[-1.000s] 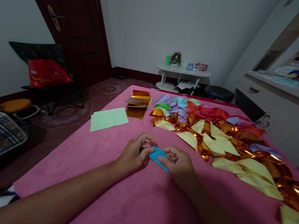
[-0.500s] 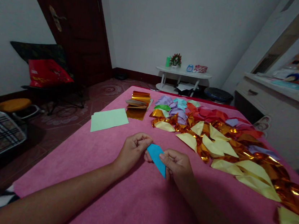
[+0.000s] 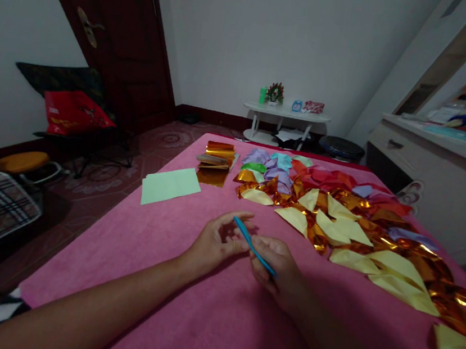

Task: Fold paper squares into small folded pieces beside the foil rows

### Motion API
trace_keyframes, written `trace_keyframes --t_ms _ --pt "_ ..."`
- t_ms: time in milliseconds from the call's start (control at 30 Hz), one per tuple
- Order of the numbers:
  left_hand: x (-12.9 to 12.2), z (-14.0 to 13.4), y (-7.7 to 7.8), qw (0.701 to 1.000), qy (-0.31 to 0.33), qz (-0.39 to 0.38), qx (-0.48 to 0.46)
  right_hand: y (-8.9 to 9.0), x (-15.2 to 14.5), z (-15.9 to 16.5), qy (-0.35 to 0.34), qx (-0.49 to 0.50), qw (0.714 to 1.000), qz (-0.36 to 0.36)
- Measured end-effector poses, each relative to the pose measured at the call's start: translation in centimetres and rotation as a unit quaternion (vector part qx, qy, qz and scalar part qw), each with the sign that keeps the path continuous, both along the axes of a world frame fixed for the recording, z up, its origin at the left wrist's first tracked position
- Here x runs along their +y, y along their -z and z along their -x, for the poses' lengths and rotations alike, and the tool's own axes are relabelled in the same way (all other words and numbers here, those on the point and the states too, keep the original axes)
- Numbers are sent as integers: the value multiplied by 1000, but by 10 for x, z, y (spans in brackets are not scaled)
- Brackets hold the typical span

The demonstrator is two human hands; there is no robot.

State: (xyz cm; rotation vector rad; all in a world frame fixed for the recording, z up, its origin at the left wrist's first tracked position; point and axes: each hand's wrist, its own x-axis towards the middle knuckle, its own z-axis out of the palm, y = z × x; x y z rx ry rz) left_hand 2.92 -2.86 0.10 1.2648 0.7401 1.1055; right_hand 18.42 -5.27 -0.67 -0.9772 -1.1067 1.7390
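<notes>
- Folded blue paper is up over the pink cloth, basically edge-on, long axis slanting from far left down to near right
- Right hand has it pinched, fingers closed on the near half
- Left hand is loosely open at the far end, thumb and fingers apart; can't tell if it's touching
- Red bag way off left has yellow lettering, too small to read

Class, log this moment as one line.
right hand: holds blue paper edge-on | left hand: open beside it, contact unclear | green sheets: on pink cloth
</notes>
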Motion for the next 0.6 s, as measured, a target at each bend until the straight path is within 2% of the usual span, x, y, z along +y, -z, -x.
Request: trace_keyframes --t_ms 100,167,267,367,467,600 --pt "0 3 -3 998 1 -47 30 -2 -1 0 -40 1 999 23" --pt "1 5 -3 999 -5 -26 34 -3 0 0 -37 1 999 19" --pt "2 7 -1 999 -36 35 19 -3 2 2 9 13 1000 21" --pt "3 9 1 998 -42 51 14 -2 5 3 56 51 997 31" --pt "3 11 1 997 -45 53 35 -1 6 3 80 64 995 4" --pt "2 10 0 995 -55 64 47 0 4 1 112 30 992 -52"
